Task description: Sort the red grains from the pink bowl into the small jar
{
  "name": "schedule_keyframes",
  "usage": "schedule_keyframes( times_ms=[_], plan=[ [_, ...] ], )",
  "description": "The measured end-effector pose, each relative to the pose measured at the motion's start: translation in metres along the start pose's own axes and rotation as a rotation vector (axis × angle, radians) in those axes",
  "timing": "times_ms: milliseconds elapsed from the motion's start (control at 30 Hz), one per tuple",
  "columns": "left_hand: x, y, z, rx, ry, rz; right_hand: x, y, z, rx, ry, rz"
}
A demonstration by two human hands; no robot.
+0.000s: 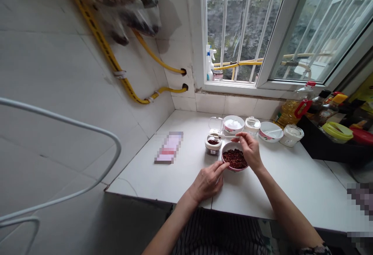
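Observation:
My right hand (250,151) pinches the handle of a small white spoon (229,136), held level above the counter. The spoon's head is over the open mouth of a small clear spice jar (213,147), whose hinged lid (216,124) stands up. Dark red grains, which look like Sichuan peppercorns, show inside the jar. More of them fill a white bowl (223,162) with a pink pattern, just right of the jar. My left hand (208,180) grips the near left rim of this bowl, its fingertips on the edge and the thumb mostly hidden.
Behind stand a bowl of white powder (234,124), a lidded jar (252,125), another bowl (270,132) with a white spoon in it, and a second jar (291,135). An oil bottle (294,105) and a black condiment box (314,140) are at right. A blurred packet (169,147) lies left.

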State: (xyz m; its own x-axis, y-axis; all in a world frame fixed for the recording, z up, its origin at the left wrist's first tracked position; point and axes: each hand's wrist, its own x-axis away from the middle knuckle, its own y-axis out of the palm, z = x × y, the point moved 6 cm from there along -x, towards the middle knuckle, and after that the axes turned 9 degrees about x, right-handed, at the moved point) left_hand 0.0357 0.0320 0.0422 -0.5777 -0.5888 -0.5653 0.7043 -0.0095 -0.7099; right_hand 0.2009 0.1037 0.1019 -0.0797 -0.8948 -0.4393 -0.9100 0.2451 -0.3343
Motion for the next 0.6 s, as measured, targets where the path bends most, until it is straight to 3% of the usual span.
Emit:
schedule_keyframes(
  times_ms=[133, 200, 367, 467, 600],
  plan=[
    [0.0, -0.001, 0.001, -0.001, 0.001, -0.004, 0.008, 0.019, -0.028, 0.314, -0.33, -0.068],
    [0.0, 0.0, 0.0, -0.004, -0.002, -0.005, 0.01, 0.018, -0.034, 0.386, -0.406, -0.079],
    [0.001, 0.0, 0.0, -0.003, -0.001, -0.004, 0.003, -0.025, -0.028, 0.419, -0.308, 0.069],
    [0.002, -0.001, 0.0, 0.0, 0.007, -0.003, -0.001, -0.042, -0.022, 0.556, -0.318, 0.028],
    [0.002, -0.002, 0.002, -0.018, 0.009, -0.009, 0.001, -0.035, -0.012, 0.642, -0.287, -0.128]
  ],
)
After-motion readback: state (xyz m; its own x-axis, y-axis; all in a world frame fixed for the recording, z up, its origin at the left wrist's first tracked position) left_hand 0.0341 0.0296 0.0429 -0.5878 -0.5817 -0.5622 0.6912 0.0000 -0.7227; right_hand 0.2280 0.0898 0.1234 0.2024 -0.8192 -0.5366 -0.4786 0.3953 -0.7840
